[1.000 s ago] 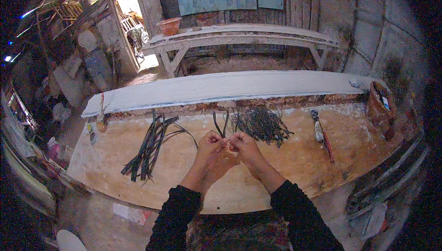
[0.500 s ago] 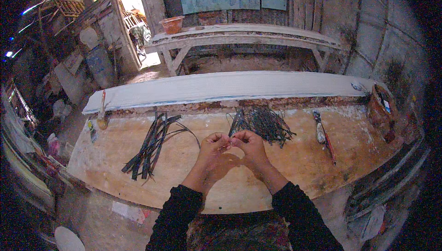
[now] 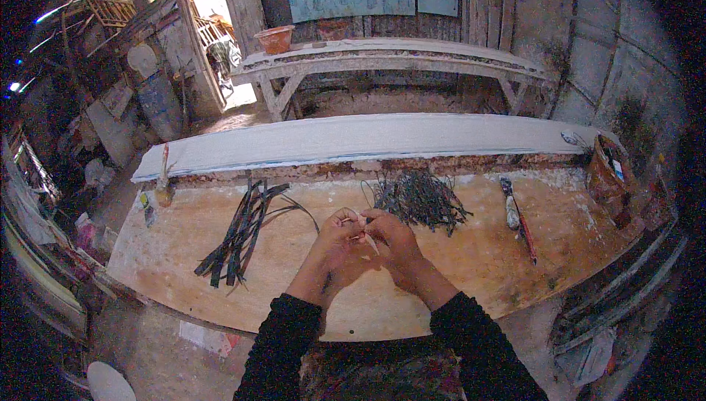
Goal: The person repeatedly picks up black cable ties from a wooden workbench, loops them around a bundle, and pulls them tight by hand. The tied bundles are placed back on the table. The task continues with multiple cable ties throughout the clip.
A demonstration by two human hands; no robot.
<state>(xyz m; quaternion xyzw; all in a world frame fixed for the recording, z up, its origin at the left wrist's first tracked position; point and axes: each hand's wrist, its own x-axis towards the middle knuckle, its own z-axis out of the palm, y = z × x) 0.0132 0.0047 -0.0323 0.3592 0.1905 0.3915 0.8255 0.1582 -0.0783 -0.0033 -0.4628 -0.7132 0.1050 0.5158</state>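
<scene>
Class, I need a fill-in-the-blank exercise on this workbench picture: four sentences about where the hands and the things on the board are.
1. The left hand and right hand meet over the wooden ____.
2. The long dark strips lie to the person's ____.
3. The tangled pile of short dark pieces lies just ____ the hands.
4. The orange pot stands on the far ____.

Missing words: board; left; beyond; bench

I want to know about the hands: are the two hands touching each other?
Touching. In the head view the left hand and right hand meet at the fingertips, with no gap, pinching a thin pale strip.
</scene>
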